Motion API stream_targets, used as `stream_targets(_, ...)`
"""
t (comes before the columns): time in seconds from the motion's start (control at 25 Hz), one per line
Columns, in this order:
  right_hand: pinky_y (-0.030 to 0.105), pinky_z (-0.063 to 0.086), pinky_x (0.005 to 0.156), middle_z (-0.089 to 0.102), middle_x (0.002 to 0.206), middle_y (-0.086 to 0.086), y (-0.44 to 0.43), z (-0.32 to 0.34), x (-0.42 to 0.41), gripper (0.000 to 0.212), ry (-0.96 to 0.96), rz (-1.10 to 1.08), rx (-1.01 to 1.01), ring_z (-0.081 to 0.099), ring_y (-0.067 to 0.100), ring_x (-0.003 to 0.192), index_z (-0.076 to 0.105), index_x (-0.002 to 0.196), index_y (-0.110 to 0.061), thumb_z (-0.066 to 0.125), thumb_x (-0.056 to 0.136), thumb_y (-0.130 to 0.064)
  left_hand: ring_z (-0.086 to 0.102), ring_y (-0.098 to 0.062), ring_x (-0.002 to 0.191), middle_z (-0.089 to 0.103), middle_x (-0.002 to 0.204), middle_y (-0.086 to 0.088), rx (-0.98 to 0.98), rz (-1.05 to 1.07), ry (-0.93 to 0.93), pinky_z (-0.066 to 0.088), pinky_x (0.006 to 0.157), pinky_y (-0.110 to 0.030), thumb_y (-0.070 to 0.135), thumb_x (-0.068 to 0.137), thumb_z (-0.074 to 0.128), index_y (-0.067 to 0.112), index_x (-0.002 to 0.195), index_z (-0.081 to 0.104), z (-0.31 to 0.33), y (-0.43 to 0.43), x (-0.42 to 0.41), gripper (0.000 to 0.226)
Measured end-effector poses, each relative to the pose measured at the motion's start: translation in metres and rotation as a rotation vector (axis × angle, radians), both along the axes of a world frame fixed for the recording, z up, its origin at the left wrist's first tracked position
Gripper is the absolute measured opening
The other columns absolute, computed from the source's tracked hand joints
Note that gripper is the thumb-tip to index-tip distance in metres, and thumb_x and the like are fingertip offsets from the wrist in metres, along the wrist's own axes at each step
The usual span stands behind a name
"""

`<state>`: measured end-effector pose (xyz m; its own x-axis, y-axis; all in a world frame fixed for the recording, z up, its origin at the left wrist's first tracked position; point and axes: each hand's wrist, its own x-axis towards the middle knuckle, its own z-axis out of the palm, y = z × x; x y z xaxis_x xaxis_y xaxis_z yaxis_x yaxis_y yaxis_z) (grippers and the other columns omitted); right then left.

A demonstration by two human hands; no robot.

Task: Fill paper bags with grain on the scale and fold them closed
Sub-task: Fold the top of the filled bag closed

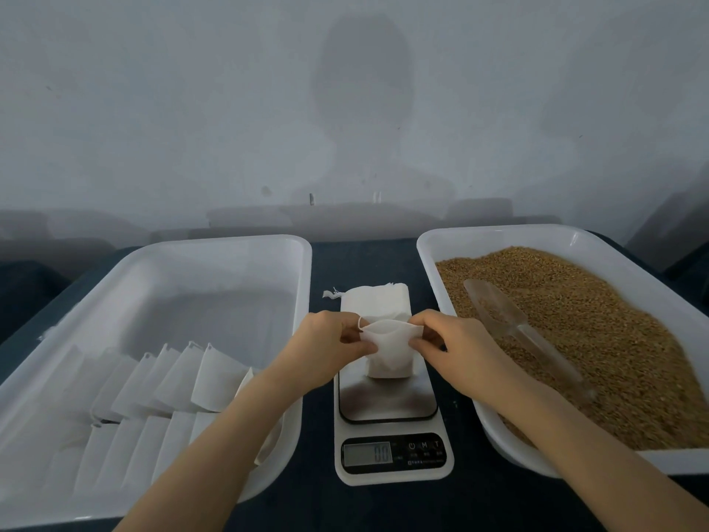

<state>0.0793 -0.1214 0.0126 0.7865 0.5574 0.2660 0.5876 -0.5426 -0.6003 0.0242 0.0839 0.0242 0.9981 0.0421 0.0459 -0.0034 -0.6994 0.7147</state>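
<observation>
Pinching the bag [387,355] by its two top corners, I held its mouth pulled open between my hands. My left hand [326,345] had the left corner and my right hand [450,339] the right, thumb and fingers of each clamped on the paper edge. The bag hung upright below my grip, its bottom down at the far end of the scale [391,408]. I could not tell whether it rested on the plate or hung just above it. Nearer to me than my hands, the display [368,453] read zero.

Just beyond my grip lay a stack [374,301] of flat white bags, touching the far edge of the scale. Out to the left of my left hand sat a white tray [230,243], and my left forearm passed over its near right corner. Inside it, white bags stood leaning in rows [180,378] at the near end.

To the right of my right hand sat a second white tray [498,230] holding brown grain [594,339]. A clear scoop [510,324] lay on the grain, close beside my right wrist but not touching it, its bowl pointing away from me. Everything stood on a dark table [364,508].
</observation>
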Motion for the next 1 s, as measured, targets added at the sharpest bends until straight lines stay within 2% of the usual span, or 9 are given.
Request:
stream_targets(0.08,0.019,0.050,0.072,0.066,0.083,-0.010,-0.0003,-0.0004,-0.0003,0.014,0.004,-0.004,-0.006,0.061,0.002,0.077,0.062,0.104,-0.024,0.062,0.090,-0.022,0.062,0.000,0.074,0.069,0.083,0.012,0.026,-0.009,0.003,0.045,0.067,-0.006,0.027,0.084,0.071,0.021,0.100,0.072,0.0002,-0.0004,0.0002,0.017)
stream_targets(0.24,0.020,0.049,0.073,0.066,0.083,-0.009,-0.0002,-0.0002,-0.0012,0.016,0.002,-0.009,-0.014,0.061,0.004,0.077,0.063,0.105,-0.022,0.062,0.090,-0.022,0.065,-0.006,0.080,0.071,0.087,0.008,0.037,-0.003,-0.001,0.051,0.073,-0.015,0.027,0.084,0.071,0.019,0.101,0.072,0.0009,-0.0007,-0.0004,0.018)
stream_targets(0.4,0.024,0.051,0.072,0.066,0.084,-0.007,0.0003,0.0015,-0.0022,0.017,-0.002,-0.012,-0.017,0.062,0.006,0.077,0.063,0.107,-0.021,0.062,0.090,-0.021,0.064,-0.005,0.080,0.070,0.086,0.011,0.041,0.004,0.011,0.045,0.069,-0.009,0.027,0.084,0.071,0.021,0.101,0.072,-0.0001,-0.0005,-0.0004,0.019)
stream_targets(0.52,0.023,0.051,0.073,0.066,0.085,-0.007,-0.0001,0.0022,-0.0035,0.017,0.002,-0.014,-0.013,0.062,0.006,0.078,0.063,0.107,-0.021,0.062,0.090,-0.021,0.065,-0.008,0.082,0.072,0.089,0.008,0.039,0.006,0.018,0.049,0.074,-0.014,0.028,0.084,0.071,0.020,0.101,0.072,-0.0004,-0.0012,0.0003,0.019)
stream_targets(0.64,0.022,0.052,0.073,0.066,0.085,-0.008,-0.0001,0.0030,-0.0041,0.018,0.009,-0.018,-0.019,0.062,0.005,0.078,0.062,0.108,-0.021,0.061,0.090,-0.021,0.063,-0.002,0.076,0.068,0.081,0.014,0.054,0.006,0.013,0.042,0.064,-0.003,0.029,0.083,0.071,0.023,0.098,0.072,-0.0002,-0.0010,0.0003,0.016)
stream_targets(0.72,0.021,0.052,0.074,0.066,0.086,-0.008,0.0003,0.0038,-0.0041,0.018,0.011,-0.023,-0.024,0.062,0.005,0.079,0.062,0.108,-0.022,0.061,0.090,-0.022,0.061,0.002,0.072,0.065,0.077,0.017,0.061,0.004,0.011,0.039,0.061,0.000,0.029,0.083,0.071,0.023,0.099,0.072,-0.0002,-0.0008,0.0006,0.016)
stream_targets(0.88,0.020,0.051,0.075,0.066,0.087,-0.009,0.0000,0.0047,-0.0053,0.018,0.014,-0.018,-0.022,0.062,0.004,0.080,0.062,0.108,-0.021,0.061,0.090,-0.022,0.063,-0.003,0.077,0.068,0.082,0.013,0.070,0.005,0.010,0.042,0.064,-0.005,0.029,0.083,0.071,0.023,0.099,0.071,-0.0002,-0.0012,0.0008,0.018)
stream_targets(1.0,0.013,0.049,0.074,0.062,0.083,-0.015,0.0000,0.0059,-0.0061,0.017,0.028,-0.012,-0.014,0.061,-0.001,0.080,0.062,0.107,-0.023,0.062,0.090,-0.022,0.064,-0.005,0.079,0.068,0.081,0.013,0.062,0.004,0.009,0.044,0.066,-0.007,0.029,0.082,0.072,0.023,0.098,0.071,0.0006,-0.0015,-0.0003,0.016)
